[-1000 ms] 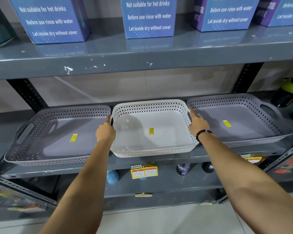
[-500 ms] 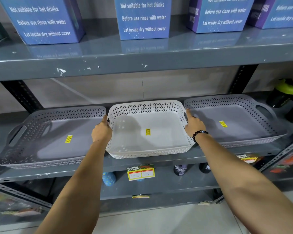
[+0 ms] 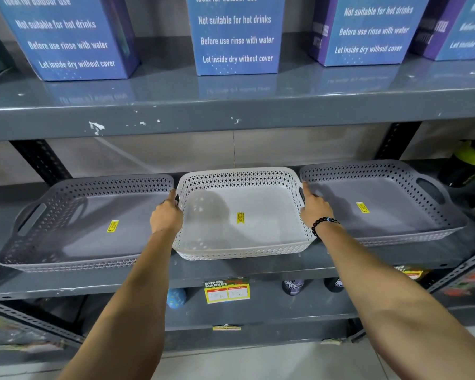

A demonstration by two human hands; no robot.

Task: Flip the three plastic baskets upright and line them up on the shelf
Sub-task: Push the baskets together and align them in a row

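Head view, middle shelf (image 3: 230, 272). All three baskets sit upright in a row: left basket (image 3: 88, 223), grey; white basket (image 3: 241, 215), centre; right basket (image 3: 378, 204), grey. Each shows a yellow sticker on its floor.

Left hand (image 3: 166, 215) is on the white basket's left wall, right hand (image 3: 314, 208) on its right wall. Each grip is pressed against or hooked at the side handle; whether the fingers close through the handle openings I cannot tell, since the hands cover them. Beaded bracelet (image 3: 324, 223) on the right wrist.

Change against the frames of the last second: almost none in the layout. The white basket stays centred between the grey ones, both hands stay at its sides, and only the camera has shifted a little. The rim gaps to the neighbours look the same.

Judgement: flipping is done; this is final alignment. The white basket's front edge sits slightly behind the left basket's front and near level with the right one's, though wide-angle distortion makes this uncertain. What remains is likely a small nudge, then release.

Blue boxes (image 3: 236, 34) on the shelf above are untouched.
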